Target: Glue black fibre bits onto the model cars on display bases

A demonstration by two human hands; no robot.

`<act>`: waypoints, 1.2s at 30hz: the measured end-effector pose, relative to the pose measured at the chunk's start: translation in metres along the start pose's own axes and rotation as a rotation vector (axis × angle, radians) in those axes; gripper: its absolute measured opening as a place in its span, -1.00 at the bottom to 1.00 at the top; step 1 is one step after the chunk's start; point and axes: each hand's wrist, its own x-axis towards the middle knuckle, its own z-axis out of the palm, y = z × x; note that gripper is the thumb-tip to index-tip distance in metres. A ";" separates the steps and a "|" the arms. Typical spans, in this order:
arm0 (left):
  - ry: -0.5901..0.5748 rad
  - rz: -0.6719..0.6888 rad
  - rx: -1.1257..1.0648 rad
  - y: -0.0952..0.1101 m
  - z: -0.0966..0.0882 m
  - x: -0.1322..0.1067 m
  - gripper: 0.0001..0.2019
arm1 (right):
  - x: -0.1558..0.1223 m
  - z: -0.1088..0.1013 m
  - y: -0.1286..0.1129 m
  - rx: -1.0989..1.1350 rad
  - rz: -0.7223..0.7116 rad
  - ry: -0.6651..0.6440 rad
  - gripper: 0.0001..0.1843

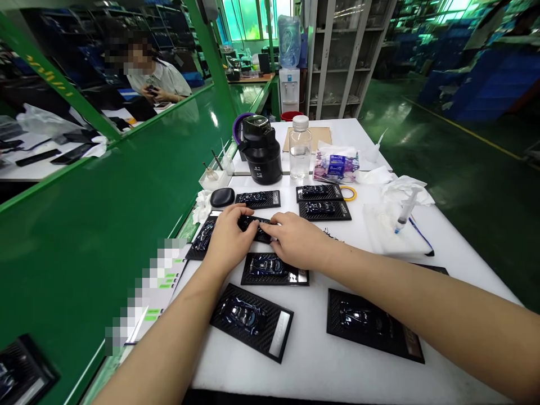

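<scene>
Toward the table's (312, 374) left edge, roughly midway between its near and far edges: one car plaque (261, 235) (dark base, model car on top) lies under both hands. Left hand (228, 239): thumb and index half curled with a gap between, at the plaque's left part. Right hand (297, 241): partly folded, index fingertip out beside the left thumb. Both look in contact; can't make out whether either grips or only presses.

Step in hand, my read: close fingertip work, fitting or adjusting something on the plaque. Next move probably calls for the left bracing the base and the right pressing lightly, no skidding.

Long axis runs mostly left-right, right end angled slightly toward the table's near edge. Nose direction unreadable, fingers cover too much. Second plaque (270, 269), just on the near side, also lies crosswise, silver label at its right end.
</scene>
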 end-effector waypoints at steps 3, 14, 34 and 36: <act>-0.007 -0.023 0.001 0.001 0.000 -0.001 -0.76 | 0.002 -0.004 -0.002 -0.037 0.002 -0.049 -0.50; -0.080 -0.194 -0.018 0.007 -0.005 0.005 -0.57 | 0.005 -0.007 0.002 -0.053 -0.020 -0.085 -0.51; -0.098 -0.299 -0.024 0.011 -0.008 0.005 -0.48 | 0.005 -0.011 0.006 -0.135 -0.092 -0.091 -0.53; -0.096 -0.297 -0.034 0.011 -0.008 0.005 -0.50 | 0.005 -0.013 0.006 -0.161 -0.114 -0.103 -0.55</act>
